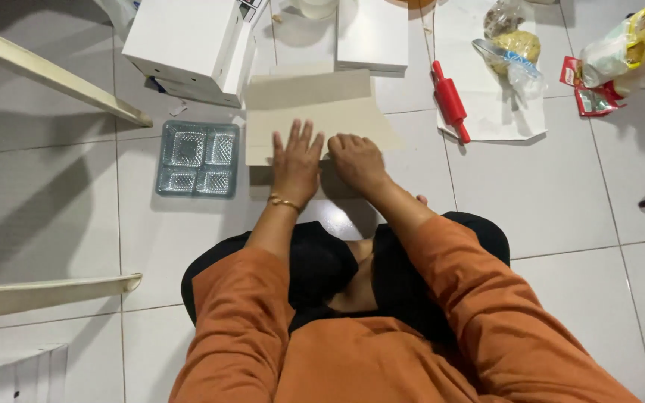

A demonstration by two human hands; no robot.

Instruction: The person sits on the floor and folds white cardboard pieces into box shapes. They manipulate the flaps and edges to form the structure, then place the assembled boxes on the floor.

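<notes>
A flat sheet of tan cardboard lies on the white tiled floor in front of me. My left hand rests flat on its near edge with the fingers spread. Beside it, my right hand presses down on the same edge with the fingers curled under. A gold bracelet circles my left wrist. My orange sleeves and black-clad knees fill the lower part of the view.
A clear plastic tray with several compartments lies left of the cardboard. White boxes stand behind it, and another white box is farther back. A red rolling pin, paper sheet and food bags sit right. Pale wooden bars lie left.
</notes>
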